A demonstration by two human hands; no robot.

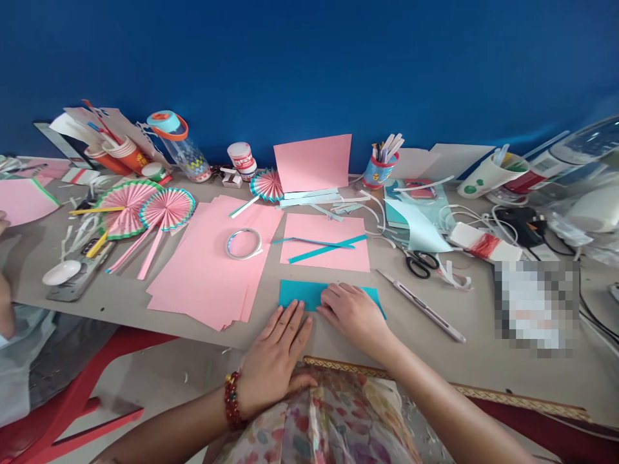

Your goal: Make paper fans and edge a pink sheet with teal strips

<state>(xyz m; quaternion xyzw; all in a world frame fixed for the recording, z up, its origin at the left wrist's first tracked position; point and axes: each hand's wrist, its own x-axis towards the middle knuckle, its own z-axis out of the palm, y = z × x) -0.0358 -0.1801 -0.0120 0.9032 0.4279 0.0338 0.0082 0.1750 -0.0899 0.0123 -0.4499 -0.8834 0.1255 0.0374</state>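
A folded-looking teal paper lies flat near the front edge of the table. My left hand is spread, its fingertips resting on the paper's lower left edge. My right hand has its fingers curled together and pressed onto the middle and right of the same sheet, covering part of it. Just beyond, two teal strips cross on a pink sheet. A utility knife lies to the right of my right hand, blade end toward the paper.
Left of the paper are a stack of pink sheets and a tape roll. Folded paper fans lie further left. Black-handled scissors, teal sheets and cables are at right. Another person's arm shows at far left.
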